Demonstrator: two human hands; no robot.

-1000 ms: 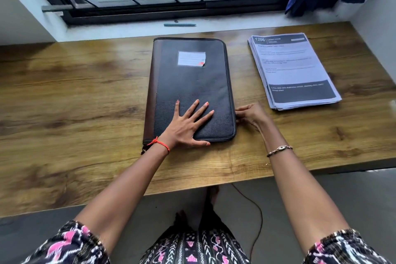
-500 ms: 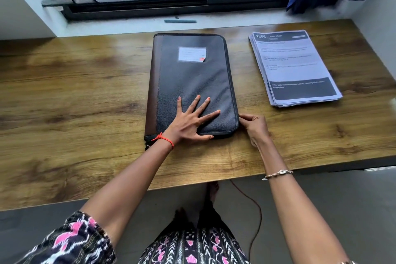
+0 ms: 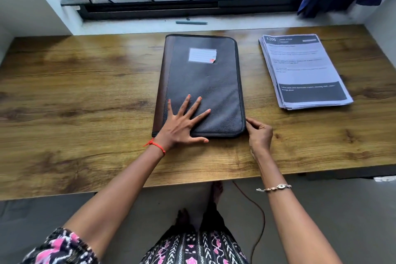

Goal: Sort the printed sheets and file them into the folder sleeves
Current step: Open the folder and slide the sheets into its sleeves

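— Which way does the folder lie?
— One closed black zip folder (image 3: 203,83) lies mid-desk (image 3: 85,92), long axis running away from the person, brown spine on the left, lined label (image 3: 202,55) at the far end.
— Any writing?
— One stack of printed sheets (image 3: 304,66) lies well apart on its right; the top header reads "1206" (the rest is too small).
— Hands?
— The left hand (image 3: 180,126) is flat, fingers spread on the near end. The right hand (image 3: 260,135) curls at the near right corner; I cannot tell whether it pinches.

left hand (image 3: 182,127) flat, fingers (image 3: 192,107) spread; right hand (image 3: 260,135) loosely curled
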